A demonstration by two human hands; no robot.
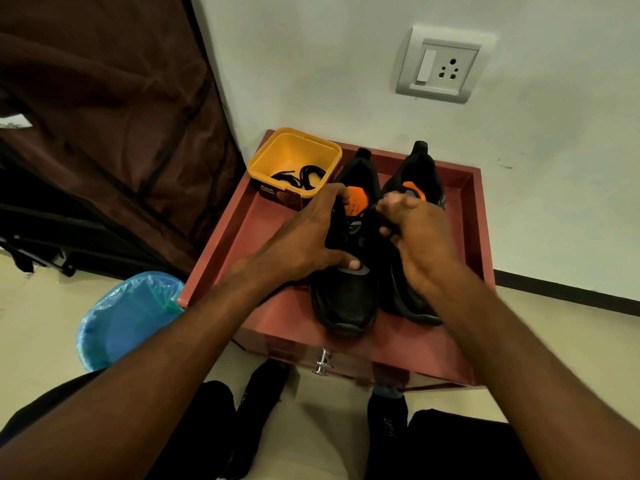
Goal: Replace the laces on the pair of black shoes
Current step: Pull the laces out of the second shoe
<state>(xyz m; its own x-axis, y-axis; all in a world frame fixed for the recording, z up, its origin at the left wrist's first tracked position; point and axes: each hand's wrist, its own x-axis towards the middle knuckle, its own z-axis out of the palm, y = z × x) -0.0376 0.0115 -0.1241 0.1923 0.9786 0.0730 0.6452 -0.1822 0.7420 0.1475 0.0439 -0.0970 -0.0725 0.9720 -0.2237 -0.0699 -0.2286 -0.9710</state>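
Shoes come first here: two black ones stand side by side, toes toward the person, on the red tray-like top [277, 306] of a low drawer unit against the wall, and the left shoe [346, 299] is the one being worked. The left hand [304, 240] grips that shoe from the side, fingers curled over the collar by the orange insole and thumb pressed on the grey patch at the vamp. The right hand [415, 230] hangs over the lacing area with fingers curled — it seems to pinch a black lace there, though blur and dark-on-dark keep me from being sure. The right shoe [419, 168] sits just beside, partly hidden by that hand. More black laces [301, 176] lie coiled in the yellow tub [277, 147] at the tray's far left corner (old or new, I cannot tell). By my judgement the shoe is light and soft-walled, so it will fold if squeezed at the upper — better held low, at the sole and heel. The lace is limp and thin; take it near the stiff tip for threading.
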